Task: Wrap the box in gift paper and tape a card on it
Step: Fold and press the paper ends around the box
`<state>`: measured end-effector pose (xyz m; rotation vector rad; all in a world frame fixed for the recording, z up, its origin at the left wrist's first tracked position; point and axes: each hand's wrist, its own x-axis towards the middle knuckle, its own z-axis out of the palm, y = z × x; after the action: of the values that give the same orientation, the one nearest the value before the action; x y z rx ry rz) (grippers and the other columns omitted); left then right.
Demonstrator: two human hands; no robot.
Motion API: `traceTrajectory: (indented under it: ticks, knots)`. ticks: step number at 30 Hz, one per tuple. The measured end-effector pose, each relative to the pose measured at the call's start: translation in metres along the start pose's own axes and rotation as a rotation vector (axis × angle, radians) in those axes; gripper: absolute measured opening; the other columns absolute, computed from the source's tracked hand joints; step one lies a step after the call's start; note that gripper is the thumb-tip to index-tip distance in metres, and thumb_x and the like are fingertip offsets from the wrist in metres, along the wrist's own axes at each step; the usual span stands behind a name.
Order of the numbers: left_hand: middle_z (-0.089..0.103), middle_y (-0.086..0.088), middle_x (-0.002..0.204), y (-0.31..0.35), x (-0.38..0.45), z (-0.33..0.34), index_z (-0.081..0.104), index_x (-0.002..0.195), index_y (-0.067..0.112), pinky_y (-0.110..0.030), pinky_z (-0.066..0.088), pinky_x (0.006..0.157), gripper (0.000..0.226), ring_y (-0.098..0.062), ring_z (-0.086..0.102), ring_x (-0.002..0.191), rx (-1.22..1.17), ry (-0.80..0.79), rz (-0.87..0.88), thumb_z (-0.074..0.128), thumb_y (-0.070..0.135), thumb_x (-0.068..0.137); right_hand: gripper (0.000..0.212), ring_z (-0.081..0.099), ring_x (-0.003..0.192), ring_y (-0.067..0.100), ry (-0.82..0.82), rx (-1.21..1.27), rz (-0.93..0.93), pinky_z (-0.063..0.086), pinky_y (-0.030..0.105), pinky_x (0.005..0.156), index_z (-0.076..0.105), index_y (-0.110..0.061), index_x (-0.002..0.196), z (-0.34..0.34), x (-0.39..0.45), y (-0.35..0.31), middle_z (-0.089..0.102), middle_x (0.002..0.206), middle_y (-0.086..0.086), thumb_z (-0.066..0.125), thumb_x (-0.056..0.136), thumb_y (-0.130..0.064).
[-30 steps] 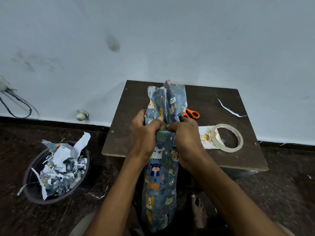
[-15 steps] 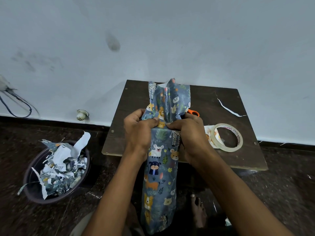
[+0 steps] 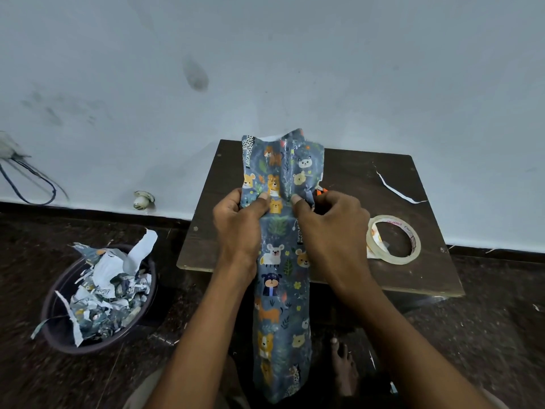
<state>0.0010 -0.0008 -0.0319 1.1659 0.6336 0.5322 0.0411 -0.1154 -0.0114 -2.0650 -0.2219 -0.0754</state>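
Observation:
A long narrow box wrapped in blue animal-print gift paper point(image 3: 280, 305) stands tilted from my lap up over the front edge of the small dark table point(image 3: 359, 178). Loose paper fans out above the box's far end. My left hand point(image 3: 239, 228) grips the paper on the left side, thumb pressed on the front. My right hand point(image 3: 330, 228) pinches the paper on the right side. A roll of clear tape point(image 3: 393, 240) lies on the table right of my right hand, partly over a white card point(image 3: 372, 242). Orange scissors point(image 3: 321, 191) peek out behind my right hand.
A dark bin point(image 3: 59, 335) full of torn paper scraps sits on the floor at left. A thin white paper strip point(image 3: 395, 190) lies on the table's far right. The wall rises just behind the table. My bare foot point(image 3: 343, 370) rests on the floor below.
Both hands have slid apart and upward along the box's far end, spreading the loose paper wider. The paper's top has opened out flatter than before.

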Motion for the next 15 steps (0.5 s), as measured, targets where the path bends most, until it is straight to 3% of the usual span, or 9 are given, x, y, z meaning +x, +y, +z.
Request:
traceTrajectory:
  ticks: [4, 8, 10, 13, 15]
  knots:
    - [0.071, -0.010, 0.077, -0.003, 0.000, 0.004, 0.074, 0.085, 0.006, -0.040, 0.057, 0.061, 0.014, -0.026, 0.066, 0.069, -0.007, 0.052, 0.046, 0.065, 0.008, 0.096, 0.044, 0.038, 0.040, 0.012, 0.034, -0.056, -0.102, 0.033, 0.024, 0.042, 0.059, -0.002, 0.054, 0.000, 0.003, 0.002, 0.051, 0.044, 0.006, 0.070, 0.091, -0.023]
    - [0.048, -0.009, 0.076, -0.008, 0.005, 0.001, 0.055, 0.080, -0.016, -0.043, 0.039, 0.064, 0.042, -0.025, 0.040, 0.072, 0.009, 0.077, 0.121, 0.068, 0.022, 0.092, 0.044, 0.027, 0.041, 0.013, 0.015, -0.107, -0.155, 0.030, 0.030, 0.042, 0.048, 0.001, 0.048, 0.001, 0.007, 0.005, 0.039, 0.041, 0.009, 0.066, 0.086, -0.013]
    - [0.047, -0.009, 0.076, -0.008, 0.006, -0.001, 0.051, 0.081, -0.018, -0.042, 0.038, 0.063, 0.050, -0.025, 0.039, 0.072, 0.029, 0.066, 0.155, 0.067, 0.029, 0.089, 0.045, 0.026, 0.040, 0.015, 0.004, -0.122, -0.171, 0.027, 0.027, 0.044, 0.045, 0.000, 0.047, 0.000, 0.008, 0.005, 0.035, 0.040, 0.007, 0.067, 0.083, -0.014]
    - [0.051, -0.009, 0.080, -0.007, 0.007, -0.003, 0.052, 0.083, -0.017, -0.043, 0.040, 0.065, 0.053, -0.026, 0.043, 0.075, 0.047, 0.039, 0.167, 0.066, 0.035, 0.088, 0.040, 0.041, 0.043, 0.023, -0.076, -0.091, -0.123, 0.032, 0.029, 0.044, 0.061, 0.001, 0.057, -0.005, 0.015, 0.005, 0.053, 0.047, 0.009, 0.071, 0.084, -0.027]
    - [0.052, -0.009, 0.082, -0.008, 0.007, -0.005, 0.052, 0.083, -0.017, -0.044, 0.041, 0.066, 0.055, -0.026, 0.045, 0.076, 0.059, 0.020, 0.161, 0.066, 0.035, 0.089, 0.045, 0.036, 0.044, 0.019, -0.128, -0.077, -0.078, 0.030, 0.028, 0.045, 0.055, -0.001, 0.055, -0.008, 0.018, 0.007, 0.047, 0.043, -0.001, 0.072, 0.086, -0.030]
